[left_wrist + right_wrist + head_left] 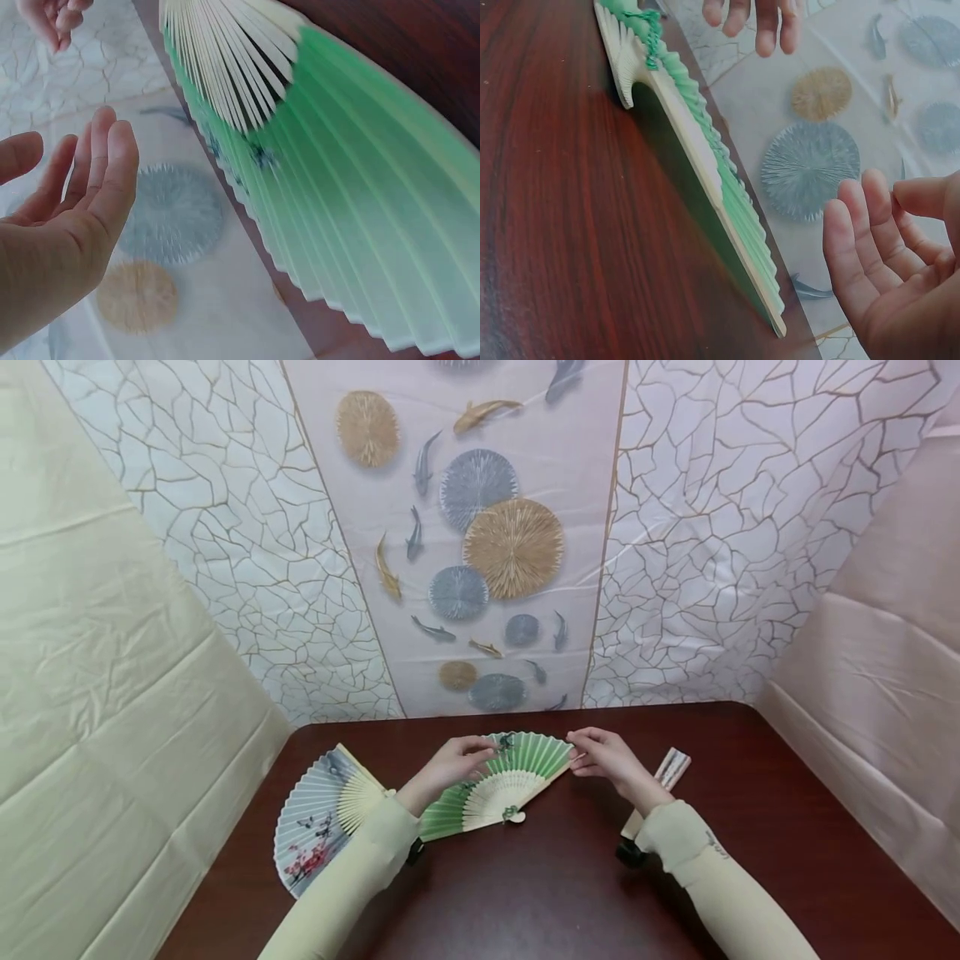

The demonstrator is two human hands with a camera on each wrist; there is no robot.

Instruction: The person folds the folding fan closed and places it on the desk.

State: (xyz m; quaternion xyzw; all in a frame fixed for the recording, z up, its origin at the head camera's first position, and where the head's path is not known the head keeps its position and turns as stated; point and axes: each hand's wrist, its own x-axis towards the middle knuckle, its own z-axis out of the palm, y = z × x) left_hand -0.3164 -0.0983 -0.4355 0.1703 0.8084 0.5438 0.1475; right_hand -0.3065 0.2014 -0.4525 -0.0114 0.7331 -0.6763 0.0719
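Observation:
A green folding fan point(536, 758) lies spread on the dark table, its pale ribs meeting at a pivot with a green knotted cord point(652, 37). Over its left part hovers my left hand point(457, 766), fingers loosely extended and holding nothing; the left wrist view shows this hand point(82, 202) apart from the fan. By the fan's right end is my right hand point(607, 762). In the right wrist view its fingers point(847, 240) are relaxed, thumb close to the index finger, and a gap separates them from the fan's outer rib point(705, 184).
A grey-blue folding fan point(303, 827) with red blossoms lies spread at the left, partly behind my left sleeve. Right of my right forearm is a folded fan point(672, 768) with a black piece point(632, 853) at its lower end. Patterned cloth point(495, 635) hangs behind the table point(525, 893).

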